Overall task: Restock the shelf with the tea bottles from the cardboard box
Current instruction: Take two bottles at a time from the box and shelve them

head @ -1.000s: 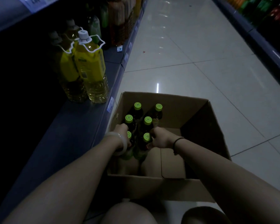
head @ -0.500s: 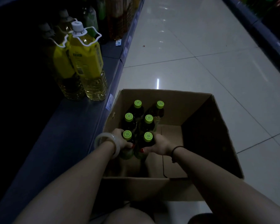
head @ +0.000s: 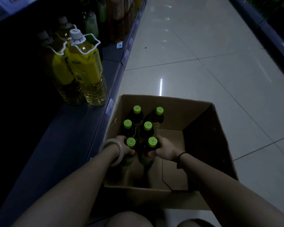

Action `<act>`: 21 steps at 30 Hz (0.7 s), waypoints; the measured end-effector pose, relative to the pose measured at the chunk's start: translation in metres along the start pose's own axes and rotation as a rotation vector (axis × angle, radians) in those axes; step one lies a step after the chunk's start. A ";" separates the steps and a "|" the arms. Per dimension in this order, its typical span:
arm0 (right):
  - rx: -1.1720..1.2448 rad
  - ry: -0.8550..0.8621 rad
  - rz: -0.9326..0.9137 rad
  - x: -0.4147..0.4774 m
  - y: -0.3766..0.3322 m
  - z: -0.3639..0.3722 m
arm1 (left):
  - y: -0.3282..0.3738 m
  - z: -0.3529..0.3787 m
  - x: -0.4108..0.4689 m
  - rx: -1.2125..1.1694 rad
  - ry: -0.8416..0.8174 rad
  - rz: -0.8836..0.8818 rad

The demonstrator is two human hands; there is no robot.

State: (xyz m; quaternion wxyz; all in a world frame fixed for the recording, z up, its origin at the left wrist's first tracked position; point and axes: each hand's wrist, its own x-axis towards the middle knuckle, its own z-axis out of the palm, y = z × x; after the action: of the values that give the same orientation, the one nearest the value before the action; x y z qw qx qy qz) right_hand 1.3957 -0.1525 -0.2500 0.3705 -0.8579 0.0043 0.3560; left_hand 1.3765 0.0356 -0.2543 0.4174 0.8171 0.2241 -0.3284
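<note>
Head camera looks down into an open brown cardboard box (head: 170, 102) standing on the pale tiled floor (head: 203, 71), its left wall just beside the edge of a low dark blue shelf (head: 61, 141). Six dark tea bottles with lime-green caps (head: 147, 126) stand upright in the box's left half, in two rows of three — the right half shows bare cardboard bottom. The left hand (head: 124, 147), with a pale bangle (head: 117, 153) on its wrist, has its fingers curled round the near-left bottle (head: 131, 142) below the cap. The right hand (head: 165, 149), a thin black band (head: 181, 157) on its wrist, grips the near-right bottle (head: 152, 142) the same way. Both gripped bottles are inside the box, close beside the other four. Further along the shelf, two large clear bottles of yellow liquid (head: 87, 71) with yellow labels and white carry handles stand upright side by side — more bottles sit in shadow behind them.
</note>
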 end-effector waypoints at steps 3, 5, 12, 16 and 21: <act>-0.007 0.008 0.004 -0.022 -0.012 -0.023 | 0.014 -0.005 -0.021 -0.007 -0.020 -0.013; 0.004 0.022 0.002 -0.044 -0.028 -0.042 | 0.030 -0.015 -0.043 -0.010 -0.031 -0.014; 0.041 0.017 -0.048 -0.147 -0.126 -0.125 | 0.114 -0.083 -0.153 -0.048 -0.041 0.106; 0.060 0.005 -0.103 -0.218 -0.204 -0.181 | 0.179 -0.139 -0.240 -0.081 -0.029 0.164; 0.095 0.046 -0.167 -0.304 -0.311 -0.251 | 0.257 -0.217 -0.349 -0.120 0.015 0.206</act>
State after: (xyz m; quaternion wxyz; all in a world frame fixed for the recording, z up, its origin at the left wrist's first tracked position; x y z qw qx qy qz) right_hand 1.4053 -0.1655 0.2516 0.4392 -0.8446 -0.0421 0.3034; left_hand 1.3783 0.0423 0.2303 0.4954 0.8118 0.1615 -0.2636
